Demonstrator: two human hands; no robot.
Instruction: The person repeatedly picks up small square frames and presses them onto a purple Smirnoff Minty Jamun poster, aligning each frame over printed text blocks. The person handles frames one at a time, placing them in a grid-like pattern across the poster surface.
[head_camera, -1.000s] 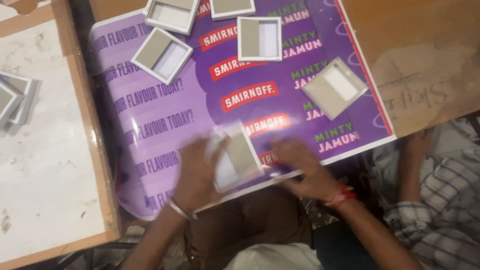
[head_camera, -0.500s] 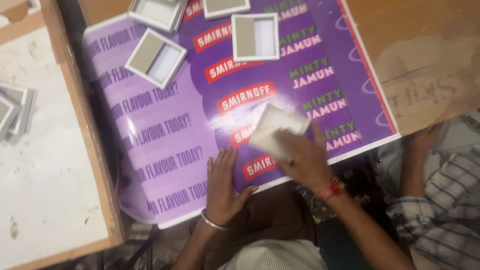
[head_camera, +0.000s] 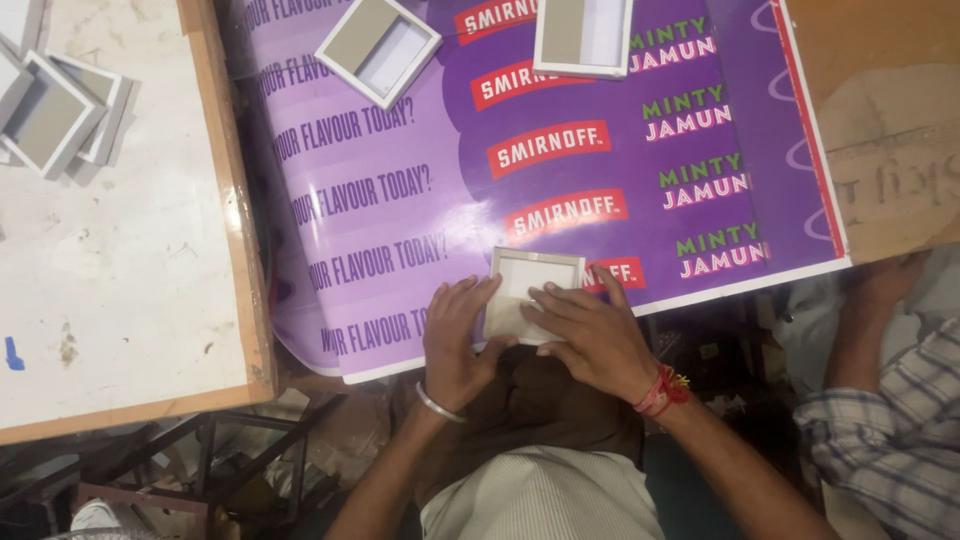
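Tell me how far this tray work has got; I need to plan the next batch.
Done: two trays lie on the purple sheet, more stacked on the white table. In hand: left hand and right hand press one tray. What remains cannot be seen.

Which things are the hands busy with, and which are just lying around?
Busy with:
left hand
right hand
small white tray, flat on the purple printed sheet

Lying around:
two trays farther up the sheet
stacked trays on the white table
another person's arm

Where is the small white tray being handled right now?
The small white tray lies at the purple sheet's near edge, under the left hand and right hand.
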